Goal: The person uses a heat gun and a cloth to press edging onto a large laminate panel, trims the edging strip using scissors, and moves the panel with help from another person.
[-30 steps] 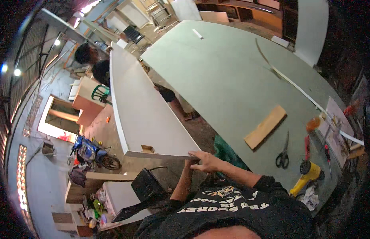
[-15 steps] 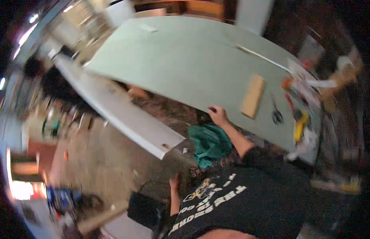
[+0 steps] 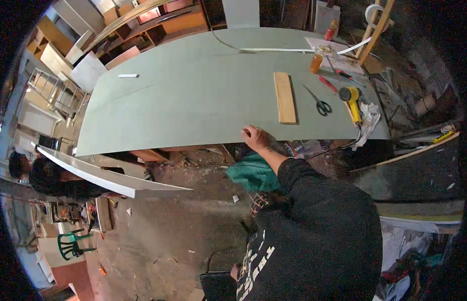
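Dim cluttered workshop, dusty concrete floor strewn with scraps, wooden shelving at the back, green plastic chair at left, bright doorway beyond.

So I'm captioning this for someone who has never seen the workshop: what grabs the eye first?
The huge pale green flat board fills the upper middle, with a light wooden block, black-handled scissors and a yellow power tool lying on its right part. The person's right hand rests on its near edge. At left, a long white panel juts in.
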Demonstrator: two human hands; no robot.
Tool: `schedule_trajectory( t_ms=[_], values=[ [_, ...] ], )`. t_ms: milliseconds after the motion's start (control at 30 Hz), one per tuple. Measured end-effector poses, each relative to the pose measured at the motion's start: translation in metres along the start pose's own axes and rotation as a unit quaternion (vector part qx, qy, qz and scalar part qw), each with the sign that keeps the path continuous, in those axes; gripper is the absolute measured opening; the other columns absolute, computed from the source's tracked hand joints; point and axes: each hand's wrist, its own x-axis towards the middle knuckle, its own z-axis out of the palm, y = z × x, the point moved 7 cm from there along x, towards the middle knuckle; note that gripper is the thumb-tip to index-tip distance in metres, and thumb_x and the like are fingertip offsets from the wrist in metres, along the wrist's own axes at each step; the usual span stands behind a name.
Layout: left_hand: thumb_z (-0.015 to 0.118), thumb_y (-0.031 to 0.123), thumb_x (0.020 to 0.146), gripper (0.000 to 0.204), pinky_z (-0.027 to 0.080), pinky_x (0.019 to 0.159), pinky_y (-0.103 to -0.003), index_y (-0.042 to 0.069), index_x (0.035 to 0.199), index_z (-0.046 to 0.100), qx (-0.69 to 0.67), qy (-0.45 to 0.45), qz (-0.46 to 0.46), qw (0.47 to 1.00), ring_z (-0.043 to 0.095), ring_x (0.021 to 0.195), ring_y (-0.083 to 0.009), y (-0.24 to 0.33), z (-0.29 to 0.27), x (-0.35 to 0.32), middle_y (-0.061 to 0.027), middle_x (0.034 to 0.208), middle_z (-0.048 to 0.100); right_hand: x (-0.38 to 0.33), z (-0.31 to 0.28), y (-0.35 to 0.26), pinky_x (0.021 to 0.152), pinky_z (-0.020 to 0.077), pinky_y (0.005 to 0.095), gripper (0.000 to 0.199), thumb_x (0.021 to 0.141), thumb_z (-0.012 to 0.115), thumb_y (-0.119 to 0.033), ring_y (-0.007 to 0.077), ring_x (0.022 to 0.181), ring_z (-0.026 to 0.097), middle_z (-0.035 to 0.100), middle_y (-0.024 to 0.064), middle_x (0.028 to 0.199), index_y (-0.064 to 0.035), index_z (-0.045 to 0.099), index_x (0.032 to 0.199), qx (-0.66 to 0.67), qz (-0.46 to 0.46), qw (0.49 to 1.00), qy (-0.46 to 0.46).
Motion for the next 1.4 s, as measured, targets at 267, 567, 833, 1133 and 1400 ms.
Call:
schedule_trajectory(
  t_ms=[267,567,833,1133,1400],
  values=[
    [0.054,0.032,0.091,0.035,0.049,0.065,-0.034,0.002,0.095,0.072,-0.013,0.000,0.084,0.996,0.065,0.071,-0.0227,0.052,0.003,0.026,-0.0135,0.079,0.069,0.004,0.023,-0.031,0.063,0.0495,0.0434,0.021,0.086,0.062,-0.030,0.0339,0.075,0.063,0.065,0.0110,0.081,-0.0099,0.065,0.087,-0.061,0.016,0.997,-0.039],
    [0.059,0.037,0.087,0.036,0.048,0.063,-0.034,0.003,0.094,0.071,-0.026,0.031,0.029,0.999,0.062,0.067,-0.0184,0.043,-0.070,0.099,-0.0130,0.073,0.067,0.001,0.029,0.006,0.059,0.0431,0.0399,0.022,0.091,0.058,-0.024,0.0305,0.067,0.057,0.055,0.0125,0.072,-0.0051,0.054,0.082,-0.119,0.012,0.992,-0.030],
    [0.065,0.035,0.080,0.033,0.051,0.071,-0.037,0.005,0.091,0.072,0.117,-0.027,0.017,0.993,0.066,0.078,-0.0228,-0.009,-0.159,0.215,-0.0140,0.085,0.070,-0.007,0.045,0.059,0.062,0.0474,0.0394,0.024,0.091,0.056,-0.027,0.0301,0.074,0.063,0.065,0.0164,0.088,-0.0043,0.060,0.088,-0.159,0.203,0.962,-0.089],
    [0.058,0.040,0.087,0.044,0.047,0.066,-0.043,-0.003,0.087,0.065,-0.077,0.093,0.069,0.990,0.062,0.071,-0.0332,0.199,-0.348,0.318,-0.0205,0.078,0.065,0.110,0.297,-0.148,0.071,0.0482,0.0419,0.030,0.088,0.055,-0.033,0.0320,0.081,0.064,0.067,0.0143,0.090,-0.0054,0.063,0.099,-0.142,0.145,0.950,-0.237],
    [0.054,0.036,0.087,0.040,0.049,0.066,-0.041,-0.001,0.089,0.068,-0.238,0.098,-0.035,0.966,0.064,0.071,-0.0330,0.126,-0.447,0.390,-0.0217,0.080,0.065,0.132,0.528,-0.332,0.063,0.0463,0.0430,0.025,0.087,0.058,-0.031,0.0325,0.072,0.062,0.065,0.0121,0.076,-0.0054,0.061,0.086,-0.117,-0.011,0.964,-0.239]
  ],
)
